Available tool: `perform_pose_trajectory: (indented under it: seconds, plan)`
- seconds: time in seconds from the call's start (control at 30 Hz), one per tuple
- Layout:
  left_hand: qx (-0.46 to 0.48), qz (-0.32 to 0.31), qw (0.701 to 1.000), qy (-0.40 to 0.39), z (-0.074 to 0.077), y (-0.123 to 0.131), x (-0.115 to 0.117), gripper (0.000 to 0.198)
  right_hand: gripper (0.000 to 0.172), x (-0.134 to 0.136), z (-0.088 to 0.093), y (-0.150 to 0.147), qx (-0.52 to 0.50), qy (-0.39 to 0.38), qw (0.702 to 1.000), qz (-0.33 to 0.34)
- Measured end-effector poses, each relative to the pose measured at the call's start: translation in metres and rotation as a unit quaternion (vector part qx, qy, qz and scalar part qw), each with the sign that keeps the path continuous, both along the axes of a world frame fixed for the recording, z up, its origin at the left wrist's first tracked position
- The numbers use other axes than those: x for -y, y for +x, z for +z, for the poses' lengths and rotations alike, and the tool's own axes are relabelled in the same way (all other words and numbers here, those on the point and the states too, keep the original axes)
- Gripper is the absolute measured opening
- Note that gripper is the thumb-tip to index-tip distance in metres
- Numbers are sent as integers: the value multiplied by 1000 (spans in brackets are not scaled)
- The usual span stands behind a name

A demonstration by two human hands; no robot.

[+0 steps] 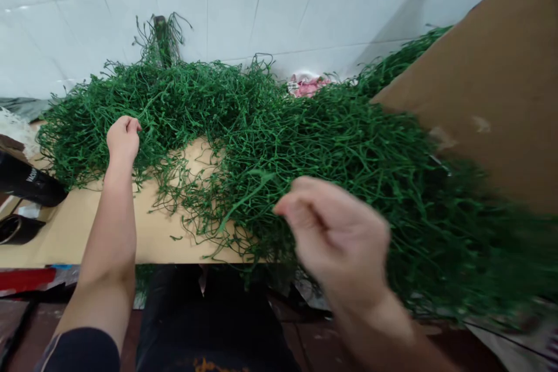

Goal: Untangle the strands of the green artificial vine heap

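Observation:
Thin green stems with small knobbed ends lie in a big tangled heap [331, 139] across the table. My left hand [124, 139] is closed in a pinch at the heap's left part. A lighter green stem [153, 102] runs up and right from its fingertips. Slightly blurred, my right hand [337, 232] is closed above the heap's front, nearer to me. Beside its thumb and forefinger trails a pale green, blurred stem [244, 197]; its end at the fingers is hard to make out. Looser stems [187, 186] are scattered on the tabletop between my hands.
The tan table [70, 232] ends just before my body. A black bottle [30, 180] and a roll of black tape [17, 229] are at the left. A large cardboard sheet [492, 87] leans in from the right. Behind the heap are a pink-patterned item [307, 86] and a tiled wall [235, 6].

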State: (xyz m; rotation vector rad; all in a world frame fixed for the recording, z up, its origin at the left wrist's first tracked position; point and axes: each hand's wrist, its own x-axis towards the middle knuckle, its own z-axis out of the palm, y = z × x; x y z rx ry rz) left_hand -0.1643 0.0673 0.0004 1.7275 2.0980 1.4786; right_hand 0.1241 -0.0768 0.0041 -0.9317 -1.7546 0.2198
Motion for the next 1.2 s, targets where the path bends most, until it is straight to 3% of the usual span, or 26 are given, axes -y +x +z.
perform_pose_trajectory:
  seconds: [0.07, 0.13, 0.17, 0.23, 0.27, 0.33, 0.4, 0.43, 0.5, 0.57, 0.73, 1.03, 1.2]
  plan:
    - [87, -105, 990, 23, 10, -7, 11, 23, 26, -18, -5, 35, 63, 10, 988, -144]
    - [177, -210, 961, 22, 22, -1, 23, 24, 19, -44, -14, 67, 148, -77, 944, -286]
    - [215, -246, 945, 13, 28, 5, 28, 24, 14, -55, -18, 78, 207, -97, 921, -315]
    - [279, -286, 917, -2, 36, 16, 35, 25, 28, -68, -23, 87, 240, -102, 879, -400]
    - [305, -297, 905, -8, 37, 21, 37, 25, 35, -69, -24, 84, 239, -90, 879, -403]
    - [345, -306, 887, -15, 37, 29, 38, 25, 38, -65, -23, 62, 208, -46, 922, -324]
    - [369, -314, 874, -25, 32, 35, 38, 25, 38, -60, -20, 26, 137, -4, 975, -173]
    - [376, -322, 868, -32, 29, 38, 38, 25, 36, -59, -18, 5, 108, -33, 989, -100]
    - [382, -340, 858, -45, 24, 45, 40, 26, 39, -63, -15, -34, 59, -89, 994, -1]
    - [375, -353, 855, -58, 19, 51, 43, 27, 46, -71, -13, -66, 23, -141, 989, 43]
    - [350, -345, 870, -44, 12, 55, 41, 27, 17, -83, -14, -98, 6, -186, 977, 101]
    - [404, -290, 867, 29, -3, 42, 23, 22, 22, -59, -28, -89, 72, -172, 967, 172]
    - [468, -231, 852, 38, 1, 26, 11, 25, 22, -39, -25, -83, 86, -148, 968, 181]
